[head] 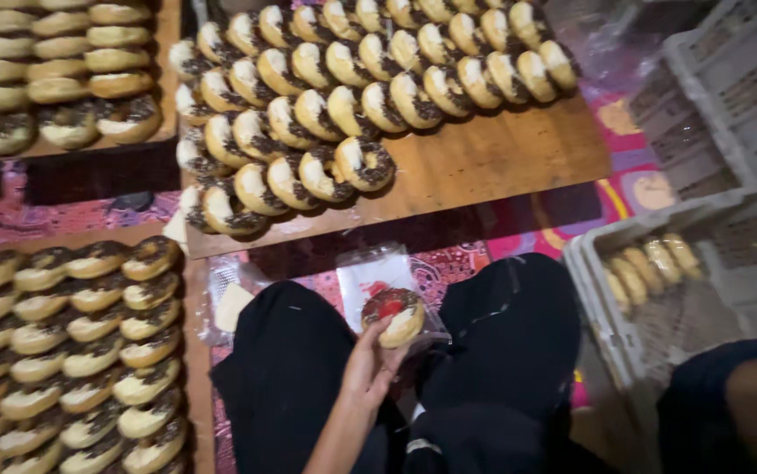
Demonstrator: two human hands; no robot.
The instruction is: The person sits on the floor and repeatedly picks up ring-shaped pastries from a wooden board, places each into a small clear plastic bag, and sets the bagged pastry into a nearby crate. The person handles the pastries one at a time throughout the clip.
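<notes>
My left hand (369, 364) reaches up between my black-trousered knees and grips a chocolate-sprinkled donut (393, 316) with a red spot on top. The donut sits partly inside a clear plastic bag (435, 332). Just beyond it, another clear wrapper (374, 274) with a white and red patch lies on the patterned mat. My right hand is out of view.
Ahead lies a wooden board (492, 162) with rows of sprinkled donuts (343, 96). More donut boards sit at the far left (166, 53) and near left (196, 351). On the right, a white crate (589, 290) holds several donuts; another crate (729, 79) stands behind. A person's limb (747, 412) is at bottom right.
</notes>
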